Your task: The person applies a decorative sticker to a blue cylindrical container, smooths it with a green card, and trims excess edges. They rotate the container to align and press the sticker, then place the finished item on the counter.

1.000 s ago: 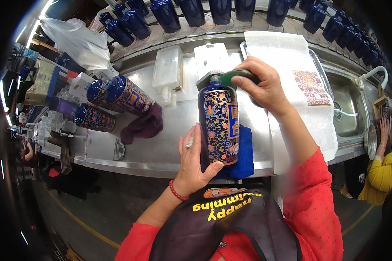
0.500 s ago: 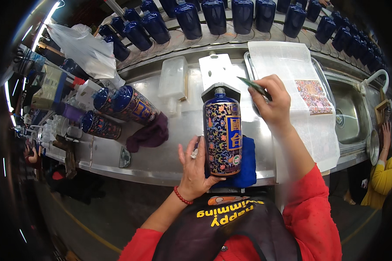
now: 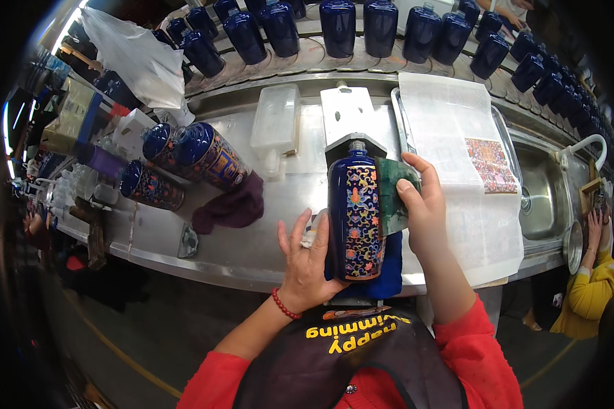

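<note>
A blue bottle [image 3: 363, 218] with a colourful floral decal lies in front of me, its neck in the notch of a metal stand [image 3: 353, 141]. My left hand [image 3: 305, 255] holds it from the left, thumb by the base and outer fingers spread; something white wraps one finger. My right hand [image 3: 423, 201] pinches a flat, dark green scraper [image 3: 391, 194], which lies against the bottle's right side. A plain blue strip shows on the bottle's left. Beneath the bottle is a blue cloth [image 3: 390, 273], partly hidden.
Several decorated bottles [image 3: 215, 158] lean on a purple cloth [image 3: 232, 204] at left. A clear plastic box [image 3: 277, 123] stands behind. White paper sheets [image 3: 443, 109] with a floral decal [image 3: 491, 165] lie right, beside a sink [image 3: 549, 204]. Plain blue bottles [image 3: 338, 28] line the conveyor [image 3: 307, 63].
The bottle has turned about its length, so its lettered panel has gone out of sight. My right hand has come down and brought the scraper against the bottle. The conveyor bottles have shifted.
</note>
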The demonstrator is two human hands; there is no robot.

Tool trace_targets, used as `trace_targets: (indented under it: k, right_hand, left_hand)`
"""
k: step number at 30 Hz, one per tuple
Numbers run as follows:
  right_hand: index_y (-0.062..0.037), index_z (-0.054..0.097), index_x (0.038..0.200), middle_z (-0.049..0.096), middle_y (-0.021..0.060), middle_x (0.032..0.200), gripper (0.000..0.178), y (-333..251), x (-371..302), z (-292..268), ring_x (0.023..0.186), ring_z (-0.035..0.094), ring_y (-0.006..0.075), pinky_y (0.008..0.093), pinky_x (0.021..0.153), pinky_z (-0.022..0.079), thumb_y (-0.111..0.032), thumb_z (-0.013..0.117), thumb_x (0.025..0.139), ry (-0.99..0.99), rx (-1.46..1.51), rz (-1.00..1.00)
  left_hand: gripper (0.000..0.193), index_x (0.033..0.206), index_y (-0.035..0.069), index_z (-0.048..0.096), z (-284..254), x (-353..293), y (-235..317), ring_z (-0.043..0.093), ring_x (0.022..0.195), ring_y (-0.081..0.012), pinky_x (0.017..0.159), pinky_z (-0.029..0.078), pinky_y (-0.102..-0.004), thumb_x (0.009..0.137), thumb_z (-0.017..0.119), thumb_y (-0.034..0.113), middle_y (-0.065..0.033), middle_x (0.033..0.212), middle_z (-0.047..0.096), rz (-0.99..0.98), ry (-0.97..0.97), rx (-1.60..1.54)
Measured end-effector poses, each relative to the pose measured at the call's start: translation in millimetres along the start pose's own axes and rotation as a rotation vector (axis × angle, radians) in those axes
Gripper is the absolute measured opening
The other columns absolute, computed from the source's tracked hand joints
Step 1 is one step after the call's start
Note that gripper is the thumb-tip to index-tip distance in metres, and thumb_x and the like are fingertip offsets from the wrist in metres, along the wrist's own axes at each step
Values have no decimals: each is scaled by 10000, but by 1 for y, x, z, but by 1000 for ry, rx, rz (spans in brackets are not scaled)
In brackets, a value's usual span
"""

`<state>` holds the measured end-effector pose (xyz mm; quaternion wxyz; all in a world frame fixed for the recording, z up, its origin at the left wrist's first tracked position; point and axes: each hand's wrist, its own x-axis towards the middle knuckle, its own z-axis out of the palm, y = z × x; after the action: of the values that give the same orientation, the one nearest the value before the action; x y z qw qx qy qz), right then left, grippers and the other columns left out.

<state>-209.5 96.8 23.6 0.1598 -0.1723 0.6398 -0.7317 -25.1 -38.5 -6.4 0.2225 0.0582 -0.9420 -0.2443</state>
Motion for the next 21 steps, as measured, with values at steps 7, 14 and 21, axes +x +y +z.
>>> trace_targets:
  k: [7,14,21]
  right_hand:
    - [26,613,1301,717,159,986,354,-22,10,19,848,678,156,321,764,538,-104,577,974,-70,-340,-221]
    - [26,629,1296,713,104,985,340,-46,22,37,862,652,130,276,773,528,-103,565,988,-136,-647,-224]
    - [17,575,1358,669,99,1126,376,-31,-28,10,962,622,121,262,840,516,-94,556,999,-38,-231,-126]
  left_hand:
    - [1145,1549,-60,342,-3,-2,-2,342,1439,-438,1134,43,-732,713,840,544,-196,1388,584,19,4,42]
    - [1095,1521,-46,411,-7,1,4,345,1432,-426,1107,75,-754,692,851,517,-232,1368,572,3,31,28]
    - [1107,1518,-75,396,-9,2,5,373,1423,-453,1155,40,-709,723,849,548,-185,1281,655,4,47,22]
